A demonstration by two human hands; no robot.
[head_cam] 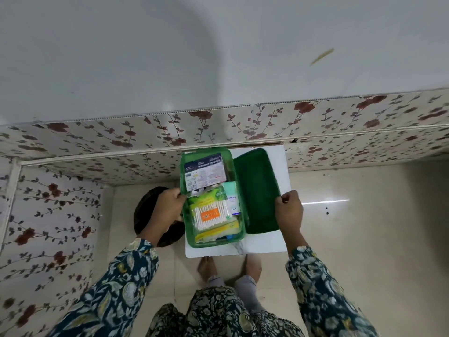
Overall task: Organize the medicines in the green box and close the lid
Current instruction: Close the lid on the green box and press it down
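Observation:
A translucent green box [187, 229] sits open on a small white table [262, 246]. Inside lie a white dressing packet [204, 172], a pack of cotton buds [210, 215], a pale box [232, 198] and a yellow packet [213, 233]. The dark green lid [257, 190] lies flat to the right of the box, inner side up. My left hand [167, 210] grips the box's left wall. My right hand [289, 210] holds the lid's right edge.
A dark round object [145, 210] stands left of the table, partly behind my left arm. Floral-patterned panels [97, 142] line the back and left. Bare feet [206, 268] rest on the tiled floor under the table's near edge.

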